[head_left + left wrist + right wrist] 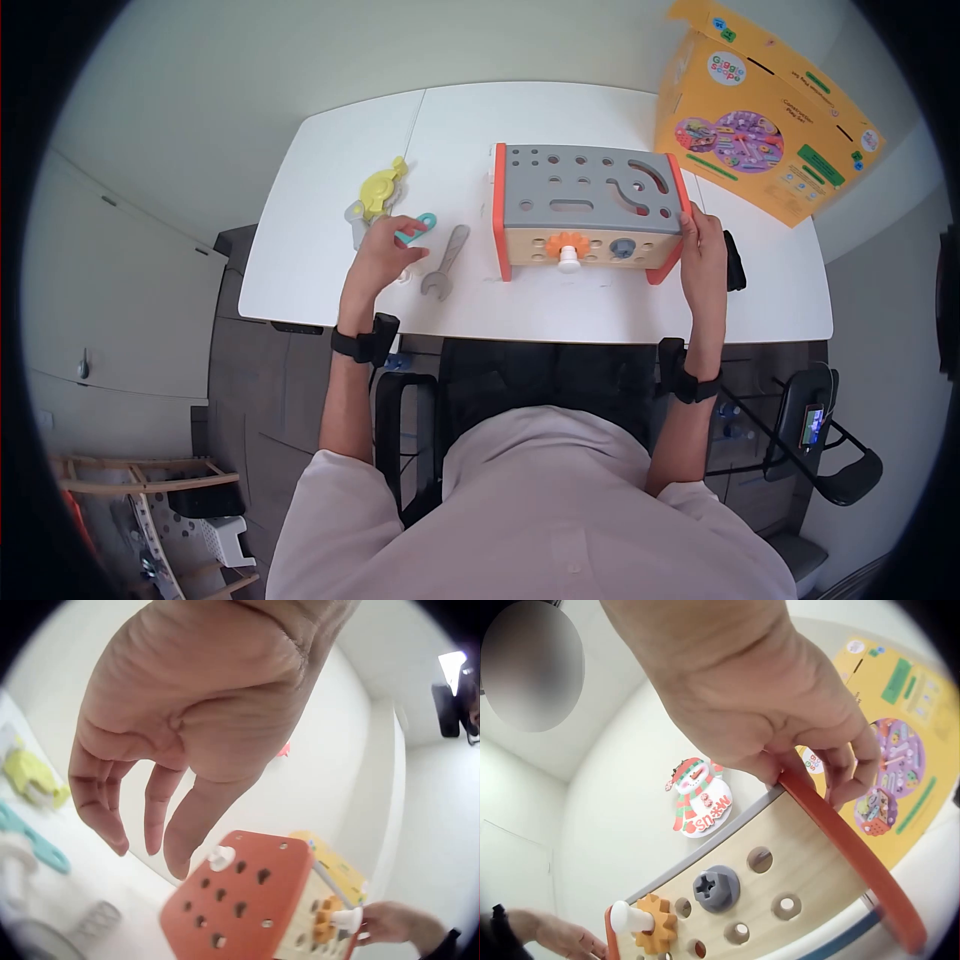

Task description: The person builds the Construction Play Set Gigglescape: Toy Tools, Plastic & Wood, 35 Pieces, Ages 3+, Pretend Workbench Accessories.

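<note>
A toy workbench with a grey top and red side panels stands on the white table. My right hand grips the top edge of its right red panel, fingers outside it. An orange gear with a white peg and a grey bolt sit on the wooden front. My left hand, fingers loosely bent and holding nothing, is beside a teal piece. In the left wrist view this hand has a gap between thumb and fingers. A grey wrench lies to its right.
Yellow-green and grey toy parts lie beyond my left hand. A yellow printed box stands at the back right. A black object lies right of my right hand. The table's near edge runs in front of my body.
</note>
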`<state>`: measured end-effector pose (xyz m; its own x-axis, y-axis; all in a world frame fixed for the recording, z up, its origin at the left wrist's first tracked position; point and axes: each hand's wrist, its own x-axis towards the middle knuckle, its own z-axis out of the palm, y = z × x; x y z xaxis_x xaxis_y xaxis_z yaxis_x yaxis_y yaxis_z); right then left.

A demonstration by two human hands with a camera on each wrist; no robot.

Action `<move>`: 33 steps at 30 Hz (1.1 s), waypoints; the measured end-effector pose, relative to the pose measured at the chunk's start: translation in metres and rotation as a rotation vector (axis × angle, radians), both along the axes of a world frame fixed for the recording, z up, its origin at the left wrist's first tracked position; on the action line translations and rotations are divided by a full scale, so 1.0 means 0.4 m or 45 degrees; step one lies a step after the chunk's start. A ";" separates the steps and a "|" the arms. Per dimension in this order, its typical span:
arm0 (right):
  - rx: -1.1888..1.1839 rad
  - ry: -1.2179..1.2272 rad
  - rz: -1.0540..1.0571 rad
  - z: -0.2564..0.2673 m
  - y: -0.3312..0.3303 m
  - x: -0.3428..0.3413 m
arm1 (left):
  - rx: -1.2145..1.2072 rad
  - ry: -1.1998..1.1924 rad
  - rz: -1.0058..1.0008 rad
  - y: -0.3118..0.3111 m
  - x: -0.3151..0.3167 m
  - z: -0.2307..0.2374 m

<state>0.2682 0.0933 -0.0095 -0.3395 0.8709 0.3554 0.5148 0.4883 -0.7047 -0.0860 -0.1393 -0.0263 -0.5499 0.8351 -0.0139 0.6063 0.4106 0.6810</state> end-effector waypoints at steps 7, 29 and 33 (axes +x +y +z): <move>0.065 -0.007 0.004 -0.016 -0.003 -0.003 | -0.021 0.286 0.054 -0.039 -0.052 -0.090; -0.038 -0.181 -0.095 0.035 -0.031 -0.009 | -0.094 0.258 0.109 0.031 -0.074 -0.115; -0.063 -0.132 -0.081 0.035 -0.039 -0.004 | -0.085 0.193 0.146 0.046 -0.075 -0.130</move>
<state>0.2666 0.0776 0.0045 -0.3158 0.9073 0.2776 0.6150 0.4185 -0.6684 -0.1158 -0.1209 -0.0784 -0.6415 0.7668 0.0229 0.6466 0.5243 0.5541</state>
